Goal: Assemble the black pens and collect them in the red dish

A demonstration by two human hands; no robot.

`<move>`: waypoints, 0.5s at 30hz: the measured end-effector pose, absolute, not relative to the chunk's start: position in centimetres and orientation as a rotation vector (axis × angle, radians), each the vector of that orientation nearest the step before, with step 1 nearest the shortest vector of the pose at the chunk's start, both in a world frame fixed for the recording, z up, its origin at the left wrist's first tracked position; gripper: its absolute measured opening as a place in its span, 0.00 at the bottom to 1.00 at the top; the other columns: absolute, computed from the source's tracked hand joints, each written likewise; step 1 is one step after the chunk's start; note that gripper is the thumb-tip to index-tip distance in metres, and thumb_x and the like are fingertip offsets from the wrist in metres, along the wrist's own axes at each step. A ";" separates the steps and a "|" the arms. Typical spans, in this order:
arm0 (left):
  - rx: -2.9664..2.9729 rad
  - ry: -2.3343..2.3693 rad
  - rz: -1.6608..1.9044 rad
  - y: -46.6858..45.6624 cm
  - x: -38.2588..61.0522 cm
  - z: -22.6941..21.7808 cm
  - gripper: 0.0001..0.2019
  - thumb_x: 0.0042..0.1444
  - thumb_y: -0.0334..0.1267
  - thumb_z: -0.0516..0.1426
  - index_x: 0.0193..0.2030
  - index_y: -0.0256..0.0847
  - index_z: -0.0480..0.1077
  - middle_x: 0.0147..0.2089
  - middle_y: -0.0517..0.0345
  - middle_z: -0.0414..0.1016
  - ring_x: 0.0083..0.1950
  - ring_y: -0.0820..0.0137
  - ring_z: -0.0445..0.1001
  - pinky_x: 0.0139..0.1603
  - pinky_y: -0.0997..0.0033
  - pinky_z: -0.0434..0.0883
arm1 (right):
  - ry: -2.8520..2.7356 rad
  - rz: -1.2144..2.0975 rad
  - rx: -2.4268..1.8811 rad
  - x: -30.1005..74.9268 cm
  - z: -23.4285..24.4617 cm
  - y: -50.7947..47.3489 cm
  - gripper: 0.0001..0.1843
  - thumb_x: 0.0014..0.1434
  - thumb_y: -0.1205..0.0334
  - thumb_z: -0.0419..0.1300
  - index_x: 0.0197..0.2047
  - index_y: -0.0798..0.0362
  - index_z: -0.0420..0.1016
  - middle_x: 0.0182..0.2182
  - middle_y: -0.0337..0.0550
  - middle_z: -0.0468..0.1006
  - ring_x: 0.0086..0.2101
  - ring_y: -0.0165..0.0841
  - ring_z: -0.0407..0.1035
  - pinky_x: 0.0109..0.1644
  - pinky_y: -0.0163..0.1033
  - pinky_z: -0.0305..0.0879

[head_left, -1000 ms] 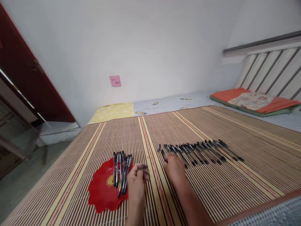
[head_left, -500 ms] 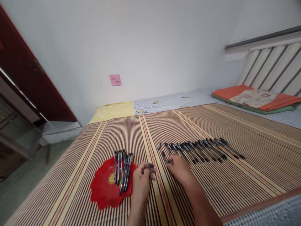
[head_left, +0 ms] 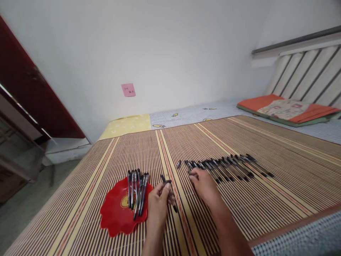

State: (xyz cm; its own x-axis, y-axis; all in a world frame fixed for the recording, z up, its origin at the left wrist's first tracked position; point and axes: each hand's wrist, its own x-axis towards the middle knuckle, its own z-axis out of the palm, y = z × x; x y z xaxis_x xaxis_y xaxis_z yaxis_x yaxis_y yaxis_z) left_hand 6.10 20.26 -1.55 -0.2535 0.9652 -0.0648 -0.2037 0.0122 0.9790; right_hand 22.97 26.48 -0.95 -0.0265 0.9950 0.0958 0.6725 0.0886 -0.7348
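Note:
My left hand (head_left: pixel 159 199) is closed around a black pen (head_left: pixel 174 207), which slants across its fingers just above the mat. To its left, a red scalloped plate (head_left: pixel 112 213) holds several clear-barrelled pens (head_left: pixel 143 193) with black caps, lying side by side. My right hand (head_left: pixel 201 181) is at the left end of a row of pens (head_left: pixel 226 167), its fingertips pinched on a pen (head_left: pixel 187 165) that the hand partly covers. A short dark piece, like a pen cap (head_left: pixel 178 164), lies just left of the row.
A striped bamboo mat (head_left: pixel 138 149) covers the bed. Folded orange and floral cloth (head_left: pixel 287 108) lies at the far right by a white radiator (head_left: pixel 311 67). A pink note (head_left: pixel 128 90) is stuck on the wall. A dark red door (head_left: pixel 34 78) stands at left.
A pen that was at my right hand is now in my left hand, which has closed on it. My right hand has moved slightly away to the row's left end.

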 end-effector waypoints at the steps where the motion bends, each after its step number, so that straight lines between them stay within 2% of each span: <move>1: 0.890 1.248 1.460 20.2 6.1 -1.6 0.18 0.48 0.52 0.66 0.29 0.36 0.73 0.22 0.62 0.70 0.22 0.75 0.68 0.23 0.76 0.66 | -1.770 0.556 -1.756 23.5 -1.0 26.8 0.08 0.61 0.68 0.57 0.36 0.54 0.79 0.36 0.49 0.83 0.39 0.38 0.76 0.40 0.37 0.64; 4: 0.850 1.219 1.469 20.1 6.3 -1.7 0.19 0.49 0.52 0.67 0.30 0.37 0.72 0.23 0.63 0.69 0.22 0.76 0.68 0.23 0.77 0.66 | -1.846 0.411 -1.952 24.2 -1.1 26.9 0.08 0.62 0.66 0.58 0.35 0.54 0.78 0.35 0.50 0.83 0.39 0.40 0.77 0.38 0.38 0.61; 8: 0.818 1.224 1.449 20.1 6.5 -1.6 0.21 0.48 0.55 0.66 0.32 0.37 0.71 0.22 0.65 0.68 0.20 0.77 0.66 0.20 0.78 0.64 | -1.938 0.470 -2.072 23.5 -1.5 26.6 0.07 0.60 0.61 0.61 0.34 0.54 0.79 0.34 0.53 0.84 0.39 0.44 0.79 0.36 0.39 0.60; 12: 0.805 1.256 1.452 20.0 6.5 -1.0 0.24 0.47 0.55 0.66 0.41 0.36 0.70 0.22 0.64 0.73 0.18 0.76 0.67 0.19 0.77 0.65 | -1.923 0.513 -2.097 22.9 -2.1 26.6 0.06 0.57 0.64 0.61 0.35 0.57 0.80 0.36 0.59 0.84 0.41 0.47 0.79 0.38 0.41 0.63; 15: 0.852 1.262 1.441 20.0 6.5 -0.7 0.22 0.48 0.54 0.66 0.37 0.37 0.69 0.23 0.60 0.75 0.19 0.76 0.68 0.18 0.79 0.62 | -1.906 0.533 -2.045 22.9 -2.2 26.8 0.06 0.57 0.68 0.61 0.33 0.58 0.79 0.36 0.62 0.83 0.40 0.47 0.79 0.39 0.42 0.64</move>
